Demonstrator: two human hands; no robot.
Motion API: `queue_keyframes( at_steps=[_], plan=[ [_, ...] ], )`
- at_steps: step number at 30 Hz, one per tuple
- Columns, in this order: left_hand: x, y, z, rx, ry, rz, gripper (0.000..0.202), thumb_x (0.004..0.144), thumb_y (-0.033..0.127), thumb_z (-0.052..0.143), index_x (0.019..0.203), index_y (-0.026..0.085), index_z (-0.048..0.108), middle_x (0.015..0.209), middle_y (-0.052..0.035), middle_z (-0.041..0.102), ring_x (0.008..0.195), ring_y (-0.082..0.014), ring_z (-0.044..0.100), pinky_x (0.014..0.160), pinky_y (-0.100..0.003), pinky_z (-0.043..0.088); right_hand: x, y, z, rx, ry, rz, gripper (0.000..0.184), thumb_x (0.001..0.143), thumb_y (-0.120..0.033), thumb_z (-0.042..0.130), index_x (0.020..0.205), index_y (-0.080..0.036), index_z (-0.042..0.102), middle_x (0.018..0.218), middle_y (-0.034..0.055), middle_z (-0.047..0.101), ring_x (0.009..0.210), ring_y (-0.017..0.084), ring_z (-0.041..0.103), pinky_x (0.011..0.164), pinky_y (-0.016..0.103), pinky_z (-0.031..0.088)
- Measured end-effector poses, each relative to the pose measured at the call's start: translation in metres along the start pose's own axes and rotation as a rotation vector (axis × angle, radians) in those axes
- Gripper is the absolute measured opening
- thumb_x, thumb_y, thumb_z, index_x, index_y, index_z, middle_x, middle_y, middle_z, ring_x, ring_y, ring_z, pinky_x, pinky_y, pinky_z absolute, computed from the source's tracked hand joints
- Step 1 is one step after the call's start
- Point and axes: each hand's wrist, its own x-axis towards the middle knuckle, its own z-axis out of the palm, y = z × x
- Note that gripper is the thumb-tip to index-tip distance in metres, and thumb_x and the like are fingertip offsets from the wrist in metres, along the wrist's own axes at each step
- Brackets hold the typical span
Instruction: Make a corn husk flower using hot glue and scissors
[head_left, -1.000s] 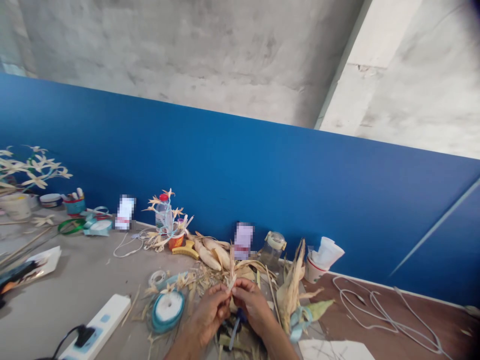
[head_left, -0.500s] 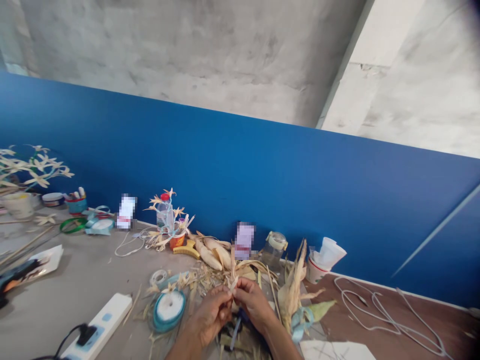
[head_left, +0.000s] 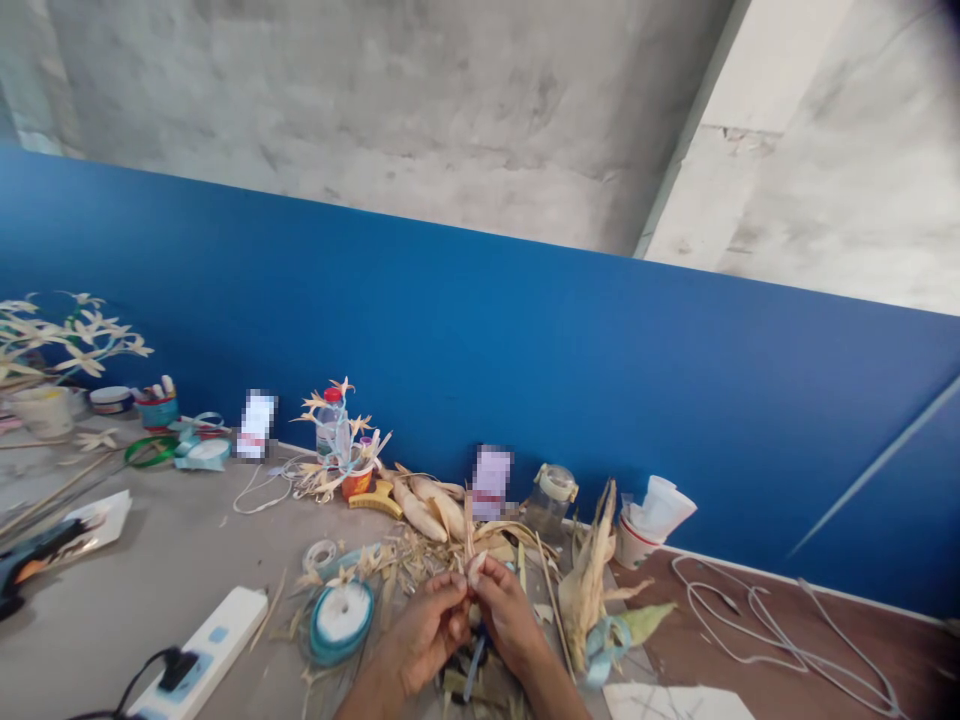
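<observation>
Low in the middle, my left hand (head_left: 427, 625) and my right hand (head_left: 504, 605) meet with fingertips pinched together. Between them is a pale strip of dried corn husk (head_left: 470, 535), its narrow end pointing up. Both hands are closed on it; the part inside the fingers is hidden. Below the hands lies a dark tool with a grey-blue handle (head_left: 474, 668), partly covered. Left of my left hand sits a spool of blue ribbon (head_left: 341, 622). Husk scraps (head_left: 409, 560) lie scattered behind the hands, and whole dried husks (head_left: 420, 505) rest beyond them.
A white power strip (head_left: 202, 655) with a black plug lies front left. Along the blue partition (head_left: 465, 340) stand a cup with husk flowers (head_left: 358, 480), a lidded jar (head_left: 551, 495) and a cup holding white paper (head_left: 637, 535). A white cable (head_left: 772, 640) coils at right.
My right fingers have shifted slightly at the husk strip, and the pale piece at the fingertips sits a little differently. Both hands stay together; the view has moved very slightly.
</observation>
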Motion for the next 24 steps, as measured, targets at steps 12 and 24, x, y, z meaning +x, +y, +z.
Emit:
queue_keyframes(
  at_steps=[12, 24],
  plan=[
    [0.0008, -0.0003, 0.0020, 0.158, 0.017, 0.094, 0.035, 0.061, 0.042, 0.077, 0.065, 0.020, 0.051, 0.050, 0.0102, 0.035, 0.043, -0.0050, 0.026, 0.047, -0.021, 0.022, -0.0034, 0.0058, -0.0027, 0.085, 0.060, 0.023, 0.025, 0.060, -0.037, 0.079, 0.065, -0.017, 0.065, 0.058, -0.0025, 0.056, 0.053, 0.011, 0.045, 0.058, 0.024, 0.035],
    [0.0018, -0.0011, 0.0028, 0.106, 0.000, 0.069, 0.038, 0.054, 0.041, 0.081, 0.062, 0.018, 0.051, 0.049, 0.0098, 0.038, 0.042, -0.0033, 0.022, 0.046, -0.021, 0.018, -0.0050, 0.0025, -0.0025, 0.182, 0.067, 0.046, 0.019, 0.057, -0.029, 0.080, 0.063, -0.016, 0.067, 0.057, -0.0020, 0.060, 0.053, 0.010, 0.049, 0.059, 0.023, 0.037]
  ],
)
